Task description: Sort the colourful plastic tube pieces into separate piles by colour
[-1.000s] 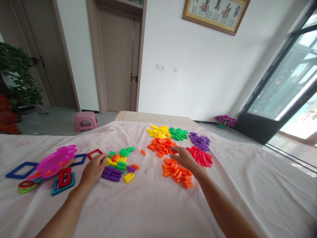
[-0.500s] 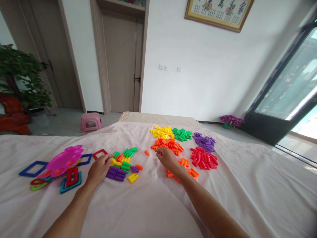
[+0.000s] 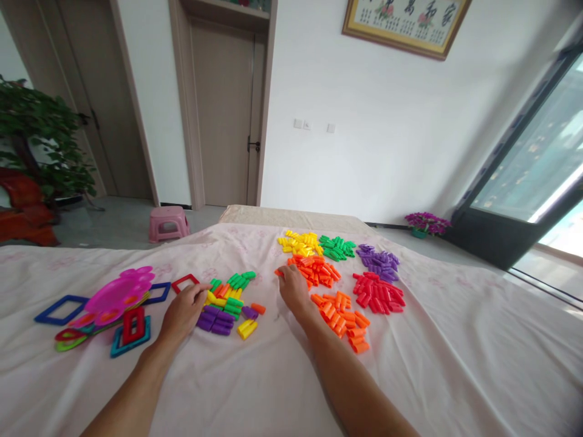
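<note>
**Right Hand [image 3: 294, 290] Pinching an Orange Piece [image 3: 279, 274]**

Clock directions are read in the head view, 12 o'clock pointing to its top. At our right hand, thumb and finger close narrowly on the orange piece, above the cloth-covered bench [image 3: 255, 388]. We position our left hand [image 3: 184, 309] with bent fingers at the 10 o'clock edge of the mixed-colour group [image 3: 228, 306]; we cannot tell whether it grips a piece. The group lies between our hands.

From our right hand, we locate the yellow heap [image 3: 301, 244] at 12 o'clock, the green heap [image 3: 337, 247] and red-orange heap [image 3: 319, 271] near 2, the purple heap [image 3: 379, 264] and red heap [image 3: 379, 294] near 3, and the light-orange heap [image 3: 339, 315] at 4.

From our left hand, we find the pink flower-shaped plate [image 3: 116, 295] at 9 o'clock and the red square frame [image 3: 184, 280] at 12, just beside the fingers.
</note>
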Demonstrator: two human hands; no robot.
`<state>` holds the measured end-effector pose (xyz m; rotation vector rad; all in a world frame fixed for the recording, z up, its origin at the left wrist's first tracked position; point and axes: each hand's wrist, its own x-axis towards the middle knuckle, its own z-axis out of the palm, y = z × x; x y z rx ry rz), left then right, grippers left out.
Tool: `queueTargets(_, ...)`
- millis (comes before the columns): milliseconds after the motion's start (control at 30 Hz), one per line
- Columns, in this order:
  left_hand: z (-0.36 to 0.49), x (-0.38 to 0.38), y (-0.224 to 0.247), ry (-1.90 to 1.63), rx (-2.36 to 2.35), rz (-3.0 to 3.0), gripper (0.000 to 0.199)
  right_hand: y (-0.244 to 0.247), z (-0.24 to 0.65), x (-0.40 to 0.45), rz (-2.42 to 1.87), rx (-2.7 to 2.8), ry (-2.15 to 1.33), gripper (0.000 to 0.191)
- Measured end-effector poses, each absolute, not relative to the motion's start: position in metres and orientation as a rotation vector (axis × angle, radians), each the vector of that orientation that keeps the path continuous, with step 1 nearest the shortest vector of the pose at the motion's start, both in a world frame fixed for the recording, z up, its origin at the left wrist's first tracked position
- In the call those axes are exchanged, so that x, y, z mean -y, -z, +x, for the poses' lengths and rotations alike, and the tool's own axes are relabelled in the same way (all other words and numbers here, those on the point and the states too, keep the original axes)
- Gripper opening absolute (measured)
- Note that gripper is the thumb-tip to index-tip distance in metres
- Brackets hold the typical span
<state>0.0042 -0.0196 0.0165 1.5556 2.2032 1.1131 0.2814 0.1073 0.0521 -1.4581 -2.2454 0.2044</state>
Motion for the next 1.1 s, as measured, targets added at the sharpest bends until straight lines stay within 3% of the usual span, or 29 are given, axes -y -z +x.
queueTargets(200, 0.005, 0.018, -0.017, -1.155, -2.212, 1.555, 0.041, -0.061, 0.297, -0.118, -1.503, 1.998, -0.106, 0.033)
queueTargets(467, 0.006, 0.020, -0.018, -1.146, -2.203, 1.549, 0.041, -0.075, 0.274, -0.087, -1.058, 2.456, -0.736, 0.025)
queueTargets(633, 0.006, 0.020, -0.016, -1.149, -2.086, 1.599, 0.048, -0.075, 0.273, -0.072, -0.952, 2.753, -0.786, 0.033)
queueTargets(700, 0.007, 0.021, -0.016, -1.122, -1.984, 1.688, 0.057, -0.071, 0.272, -0.069, -0.922, 2.794, -0.710, 0.028)
queueTargets(800, 0.008, 0.027, -0.021, -0.964, -1.879, 1.797, 0.085, -0.068, 0.271, -0.070, -0.998, 2.751, -0.610, 0.023)
queueTargets(933, 0.014, 0.034, -0.029, -0.718, -1.916, 1.849, 0.122, -0.072, 0.281, -0.085, -1.262, 2.510, -0.432, 0.030)
queueTargets(1100, 0.034, 0.030, -0.024, -0.615, -2.065, 1.935, 0.132, -0.080, 0.308, -0.111, -1.520, 2.123, -0.166, 0.041)
